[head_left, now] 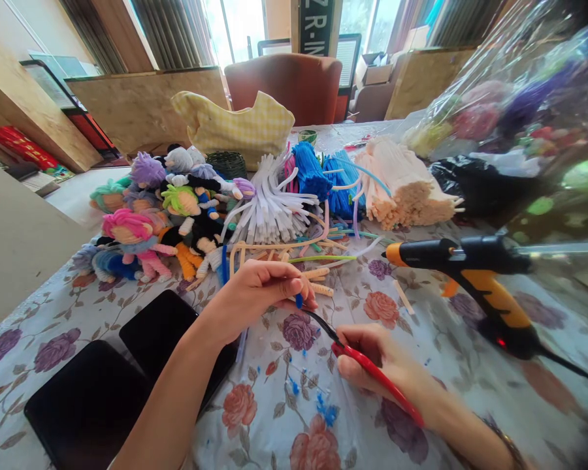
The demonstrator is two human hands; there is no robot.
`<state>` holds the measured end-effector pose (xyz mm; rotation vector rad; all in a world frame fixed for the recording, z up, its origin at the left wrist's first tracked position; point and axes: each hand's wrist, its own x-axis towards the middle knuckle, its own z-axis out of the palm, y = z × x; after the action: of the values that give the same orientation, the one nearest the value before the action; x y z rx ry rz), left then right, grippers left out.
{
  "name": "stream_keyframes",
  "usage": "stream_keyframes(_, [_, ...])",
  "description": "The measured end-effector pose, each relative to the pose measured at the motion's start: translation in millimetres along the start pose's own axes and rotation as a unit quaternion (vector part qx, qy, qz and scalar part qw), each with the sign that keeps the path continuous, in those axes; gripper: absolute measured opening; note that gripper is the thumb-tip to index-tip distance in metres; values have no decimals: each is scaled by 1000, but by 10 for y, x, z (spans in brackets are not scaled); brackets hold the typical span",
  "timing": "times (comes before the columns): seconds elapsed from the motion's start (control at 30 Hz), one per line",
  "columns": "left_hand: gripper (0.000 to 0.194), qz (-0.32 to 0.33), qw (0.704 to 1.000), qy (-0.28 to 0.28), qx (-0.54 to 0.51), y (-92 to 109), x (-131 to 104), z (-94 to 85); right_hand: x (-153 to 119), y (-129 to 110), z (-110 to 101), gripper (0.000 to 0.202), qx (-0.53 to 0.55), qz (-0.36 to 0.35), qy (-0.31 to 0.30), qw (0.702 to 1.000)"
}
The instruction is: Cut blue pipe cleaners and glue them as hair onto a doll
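My left hand (pixel 269 287) is closed, its fingertips pinching a short dark blue pipe cleaner (pixel 298 301). In my right hand (pixel 377 359) are red-handled scissors (pixel 379 378), seen nearly edge-on. Their dark, slightly curved blades point up and left, reaching to just beneath my left fingertips. Whether the blades touch the blue piece I cannot tell. Bits of blue fuzz (pixel 326 411) are scattered on the flowered tablecloth (pixel 259 372) below my hands.
A glue gun (pixel 490 294) with a lit red light lies right. Behind are white (pixel 274 202), blue (pixel 311 173) and peach pipe cleaner bundles (pixel 402 183). Yarn-haired dolls (pixel 134 238) pile up left, near black flat devices (pixel 88 405). A clear plastic bag (pixel 500 98) bulges back right.
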<state>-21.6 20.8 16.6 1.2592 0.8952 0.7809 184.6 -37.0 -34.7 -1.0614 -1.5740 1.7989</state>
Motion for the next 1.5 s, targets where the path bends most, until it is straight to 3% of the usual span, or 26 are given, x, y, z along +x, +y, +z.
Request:
stream_keyframes(0.27, [21, -3, 999, 4, -49, -19, -13, 35, -2, 39, -6, 55, 11, 4, 4, 1000])
stream_keyframes(0.47, [21, -6, 994, -18, -109, -45, -4, 90, 3, 73, -51, 58, 42, 2, -46, 998])
stream_keyframes(0.7, [21, -9, 992, -31, -119, -59, 11, 64, -62, -193, -40, 58, 52, 44, -57, 996])
stream_keyframes(0.87, [22, -17, 993, -32, -114, -68, 11, 61, -128, -323, 51, 58, 44, 60, 4, 997])
stream_keyframes(0.97, [21, -17, 992, -32, -118, -77, 6, 64, -112, -316, 48, 59, 44, 70, 10, 997])
stream_keyframes(1.13, [20, -22, 991, -36, -124, -92, 22, 60, -42, -240, -24, 59, 67, 79, -51, 993])
stream_keyframes(1.5, [22, -31, 991, -32, -123, -70, 20, 64, -25, -205, -38, 58, 72, 81, -55, 993])
